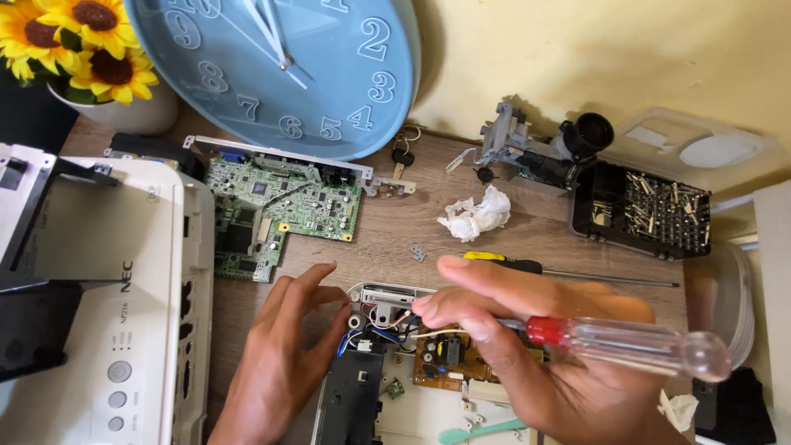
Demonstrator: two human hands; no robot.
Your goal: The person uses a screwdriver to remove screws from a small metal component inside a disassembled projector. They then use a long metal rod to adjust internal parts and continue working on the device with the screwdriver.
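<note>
Wooden surface (527, 239): right hand (527, 330) fingers grip the clear-handled screwdriver (634, 342); left hand (284, 346) fingers, loosely open, brace the power board (445, 358) just beside. Keep the tip upright and the brace firm.

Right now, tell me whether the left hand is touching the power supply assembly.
Touching. The head view shows the left hand with its fingertips resting on the edge of the power supply assembly, by the white capacitor and wires. The right hand holds a clear-handled screwdriver.

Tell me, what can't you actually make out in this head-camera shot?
- Screwdriver tip: hidden behind the right hand.
- Brown circuit board: partly covered by that hand; tiny parts unreadable.
- Left hand: wrist cut off at the bottom edge.
- Wall clock: top cut off by the frame.
- Bit case: pieces too small to distinguish.
</note>
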